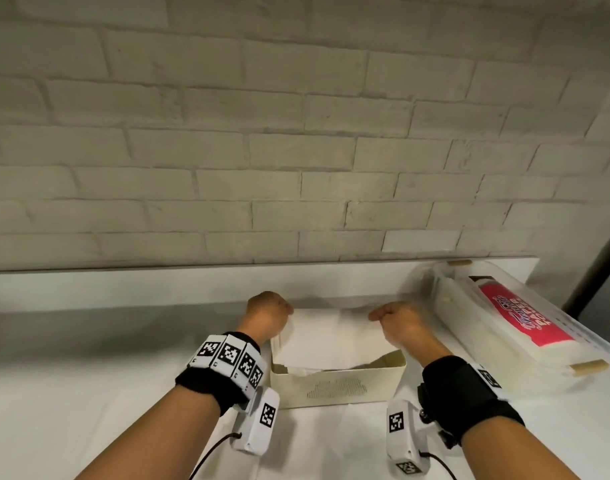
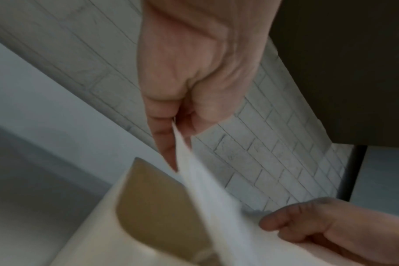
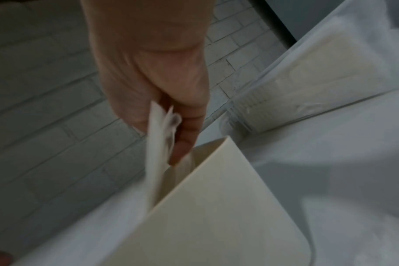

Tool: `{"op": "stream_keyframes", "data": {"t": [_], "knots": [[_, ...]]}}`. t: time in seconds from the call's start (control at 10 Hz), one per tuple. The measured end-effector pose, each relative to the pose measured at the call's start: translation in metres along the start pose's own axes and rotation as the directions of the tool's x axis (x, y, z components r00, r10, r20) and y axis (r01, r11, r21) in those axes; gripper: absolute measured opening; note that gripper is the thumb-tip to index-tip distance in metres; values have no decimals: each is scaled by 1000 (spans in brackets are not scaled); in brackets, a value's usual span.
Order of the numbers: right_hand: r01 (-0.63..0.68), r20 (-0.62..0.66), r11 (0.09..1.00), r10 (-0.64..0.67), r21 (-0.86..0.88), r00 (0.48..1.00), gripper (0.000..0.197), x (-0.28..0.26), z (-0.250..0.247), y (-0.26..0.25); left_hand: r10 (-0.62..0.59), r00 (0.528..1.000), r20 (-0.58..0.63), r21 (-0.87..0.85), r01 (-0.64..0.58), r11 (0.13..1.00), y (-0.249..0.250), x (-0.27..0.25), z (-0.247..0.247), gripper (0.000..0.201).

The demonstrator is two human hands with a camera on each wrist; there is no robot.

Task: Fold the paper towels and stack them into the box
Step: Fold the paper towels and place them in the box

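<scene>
Fingertips of both hands hidden in head view, curled under and away from camera. Wrist views blurred; paper edges smear. Box interior mostly covered by the towel; a bit of crumpled white shows at the near left inside, cannot tell how many sheets lie there. Far end of the clear case cut by frame edge.

Left hand [image 1: 267,315]: fingers curled, thumb and forefinger pinching the towel's left far corner; left wrist view confirms paper edge caught between them.

Right hand [image 1: 400,322]: fingers curled, pinching the right far corner; right wrist view shows folded layers gripped between thumb and fingers [image 3: 185,133].

Towel [image 1: 331,337]: white, folded, flat rectangle stretched between both hands, held directly over the box and slanting down into its opening; near edge dips below the rim.

Box [image 1: 334,386]: cream, open top, faint dotted cloud pattern on near wall, standing on white table [image 1: 88,393], between the forearms.

Case [image 1: 504,323]: clear plastic, right of box, apart from it, pink label under lid, angled against the brick wall [image 1: 296,133].
</scene>
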State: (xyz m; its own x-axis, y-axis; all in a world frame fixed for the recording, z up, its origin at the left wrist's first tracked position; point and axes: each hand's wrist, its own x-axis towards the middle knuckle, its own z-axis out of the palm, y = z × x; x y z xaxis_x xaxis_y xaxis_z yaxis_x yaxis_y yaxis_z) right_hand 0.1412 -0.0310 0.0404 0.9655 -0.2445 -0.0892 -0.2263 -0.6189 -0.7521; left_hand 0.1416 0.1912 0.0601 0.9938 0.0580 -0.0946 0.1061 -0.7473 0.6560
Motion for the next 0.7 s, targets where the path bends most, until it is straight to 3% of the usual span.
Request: {"op": "stream_keyframes", "data": {"t": [0.1, 0.2, 0.3, 0.4, 0.5, 0.6, 0.7], "knots": [[-16, 172, 971, 58, -237, 983, 28, -2, 1, -6, 3, 989, 145, 233, -37, 972, -1, 4, 8, 17], [28, 277, 894, 109, -447, 955, 39, -3, 8, -8, 4, 973, 231, 418, -103, 902, 0, 4, 21, 42], [-10, 307, 873, 182, -487, 934, 52, 3, 21, -3, 62, 970, 236, 528, -182, 830, -4, 13, 35, 54], [10, 293, 817, 195, -577, 936, 64, 7, 27, -1, 61, 953, 298, 625, -243, 742, -6, 17, 43, 38], [117, 319, 760, 124, -640, 939, 55, 9, 32, 4, 33, 929, 368, 748, -317, 583, -3, 18, 48, 30], [205, 356, 675, 92, -708, 930, 49, 8, 32, 6, -11, 908, 418, 809, -367, 459, 3, 17, 50, 38], [342, 449, 512, 96, -788, 888, 21, 6, 33, 0, -37, 891, 452, 836, -409, 366, 5, 18, 53, 42]]}}
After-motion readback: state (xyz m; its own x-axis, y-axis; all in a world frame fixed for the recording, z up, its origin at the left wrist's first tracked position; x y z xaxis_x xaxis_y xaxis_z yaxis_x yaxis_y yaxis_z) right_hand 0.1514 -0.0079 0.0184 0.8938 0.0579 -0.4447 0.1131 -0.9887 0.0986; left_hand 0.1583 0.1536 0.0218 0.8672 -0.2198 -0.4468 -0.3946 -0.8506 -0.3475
